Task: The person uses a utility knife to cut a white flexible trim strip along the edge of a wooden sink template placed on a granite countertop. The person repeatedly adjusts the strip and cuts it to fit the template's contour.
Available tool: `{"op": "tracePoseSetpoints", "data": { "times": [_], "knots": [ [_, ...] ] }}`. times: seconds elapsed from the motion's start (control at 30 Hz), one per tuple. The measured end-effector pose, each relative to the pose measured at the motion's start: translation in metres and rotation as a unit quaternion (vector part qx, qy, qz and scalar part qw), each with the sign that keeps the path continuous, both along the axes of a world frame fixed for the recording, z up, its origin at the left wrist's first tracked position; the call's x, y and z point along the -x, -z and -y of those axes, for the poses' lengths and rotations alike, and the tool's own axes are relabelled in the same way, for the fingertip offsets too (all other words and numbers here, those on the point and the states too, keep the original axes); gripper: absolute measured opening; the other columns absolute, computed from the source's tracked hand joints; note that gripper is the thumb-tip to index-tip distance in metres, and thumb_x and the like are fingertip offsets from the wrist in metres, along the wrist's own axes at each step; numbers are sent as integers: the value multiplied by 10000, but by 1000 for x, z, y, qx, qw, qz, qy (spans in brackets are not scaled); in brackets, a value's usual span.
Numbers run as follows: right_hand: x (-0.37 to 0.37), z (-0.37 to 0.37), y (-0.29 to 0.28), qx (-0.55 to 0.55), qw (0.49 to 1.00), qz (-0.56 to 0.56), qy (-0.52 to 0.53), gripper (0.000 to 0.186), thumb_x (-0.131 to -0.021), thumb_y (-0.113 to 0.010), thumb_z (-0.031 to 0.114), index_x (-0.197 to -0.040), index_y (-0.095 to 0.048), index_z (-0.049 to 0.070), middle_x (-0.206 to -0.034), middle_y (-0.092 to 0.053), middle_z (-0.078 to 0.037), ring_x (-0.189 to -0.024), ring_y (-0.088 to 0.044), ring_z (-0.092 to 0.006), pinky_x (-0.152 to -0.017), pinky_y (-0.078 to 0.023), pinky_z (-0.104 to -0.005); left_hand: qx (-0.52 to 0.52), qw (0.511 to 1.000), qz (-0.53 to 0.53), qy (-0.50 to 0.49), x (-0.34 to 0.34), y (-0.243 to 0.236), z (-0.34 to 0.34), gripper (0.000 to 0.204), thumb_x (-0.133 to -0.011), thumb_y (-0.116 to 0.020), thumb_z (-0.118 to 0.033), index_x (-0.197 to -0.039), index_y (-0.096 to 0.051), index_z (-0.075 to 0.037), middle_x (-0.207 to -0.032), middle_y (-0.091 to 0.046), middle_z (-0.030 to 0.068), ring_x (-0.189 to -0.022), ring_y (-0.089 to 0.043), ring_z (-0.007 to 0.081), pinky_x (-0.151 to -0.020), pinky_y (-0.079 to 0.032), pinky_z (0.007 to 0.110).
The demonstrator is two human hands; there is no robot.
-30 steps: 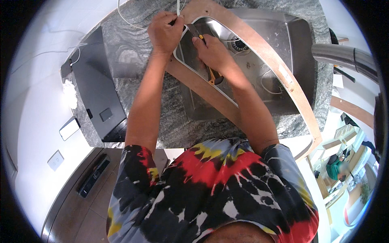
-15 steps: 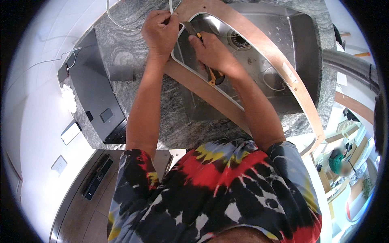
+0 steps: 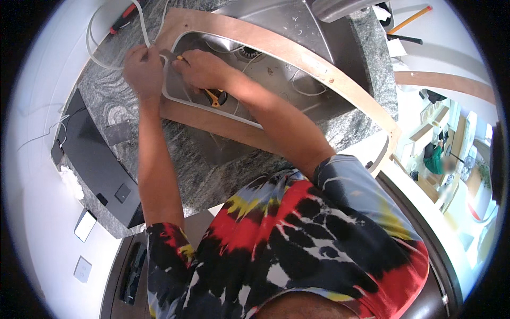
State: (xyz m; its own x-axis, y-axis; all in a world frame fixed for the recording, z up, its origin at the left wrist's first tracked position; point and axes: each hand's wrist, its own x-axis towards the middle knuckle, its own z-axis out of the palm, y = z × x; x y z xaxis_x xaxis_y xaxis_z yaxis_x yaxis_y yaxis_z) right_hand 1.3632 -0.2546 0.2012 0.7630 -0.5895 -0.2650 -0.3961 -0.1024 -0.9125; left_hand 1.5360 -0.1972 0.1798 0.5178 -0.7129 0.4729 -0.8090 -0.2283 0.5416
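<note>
My right hand [image 3: 201, 70] is closed around a utility knife [image 3: 214, 99] with a yellow and black handle. Its blade points left, toward the end of the cutout in a brown wooden panel [image 3: 287, 44]. A white edging strip [image 3: 223, 111] lines the inner rim of that cutout. My left hand [image 3: 143, 73] pinches the loose white strip [image 3: 142, 26] at the panel's left end, close to the blade. From these fingers the strip loops up and away to the left. Fingers hide the exact spot where blade and strip meet.
Beneath the panel is a steel sink [image 3: 348, 66] with a drain [image 3: 248, 52], set in a grey stone counter [image 3: 186, 170]. A grey faucet [image 3: 340, 8] juts in above. A dark flat panel [image 3: 101, 154], a phone [image 3: 85, 226] and a red-black screwdriver [image 3: 125, 18] lie left. Far right, a person in green [image 3: 434, 159].
The whole view has swung, so hands, panel and sink appear farther left. The screwdriver has come into view. Both hands keep their grips near the same end of the cutout.
</note>
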Motion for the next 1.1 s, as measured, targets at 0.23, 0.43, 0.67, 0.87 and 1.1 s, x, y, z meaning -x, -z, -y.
{"op": "tracePoseSetpoints", "data": {
  "times": [0.23, 0.43, 0.67, 0.87, 1.1],
  "knots": [
    [4, -2, 8, -57, 998, 8, 6, 439, -1058, -502, 306, -832, -614, -54, -671, -668, -169, -553, -680, -283, -599, -548, -433, -26, 999, 31, 21, 10, -13, -7, 166, -848, -745, -161, -878, -775, 0, -977, -739, 163, -965, -696, 324, -871, -538, 422],
    [0, -18, 27, 167, 984, 27, 49, 391, -1063, -523, 328, -910, -624, -18, -700, -665, -137, -591, -690, -211, -557, -533, -379, -54, 994, 94, 2, 16, -28, -17, 218, -837, -782, -249, -930, -797, -52, -987, -737, 137, -946, -699, 331, -861, -547, 415],
    [1, -11, 14, -148, 989, 17, 4, 374, -1070, -538, 336, -925, -601, -4, -679, -629, -76, -536, -624, -174, -506, -498, -347, -116, 992, -39, -19, 29, -42, -31, 287, -827, -792, -303, -921, -786, -32, -885, -719, 184, -834, -700, 350, -764, -547, 419],
    [0, -18, 22, -54, 998, 33, 17, 382, -1071, -537, 330, -902, -585, -10, -659, -622, -80, -526, -619, -169, -505, -490, -341, -128, 989, -31, -67, 27, -29, -30, 344, -797, -765, -364, -812, -776, -20, -802, -697, 199, -771, -677, 383, -711, -530, 469],
    [1, -14, 16, -88, 996, 25, 15, 400, -1073, -527, 326, -878, -579, -19, -644, -625, -98, -522, -635, -193, -516, -497, -365, -211, 972, -78, -76, 26, -40, -28, 332, -798, -735, -345, -782, -763, -14, -763, -663, 205, -760, -663, 392, -685, -519, 476]
  ]
}}
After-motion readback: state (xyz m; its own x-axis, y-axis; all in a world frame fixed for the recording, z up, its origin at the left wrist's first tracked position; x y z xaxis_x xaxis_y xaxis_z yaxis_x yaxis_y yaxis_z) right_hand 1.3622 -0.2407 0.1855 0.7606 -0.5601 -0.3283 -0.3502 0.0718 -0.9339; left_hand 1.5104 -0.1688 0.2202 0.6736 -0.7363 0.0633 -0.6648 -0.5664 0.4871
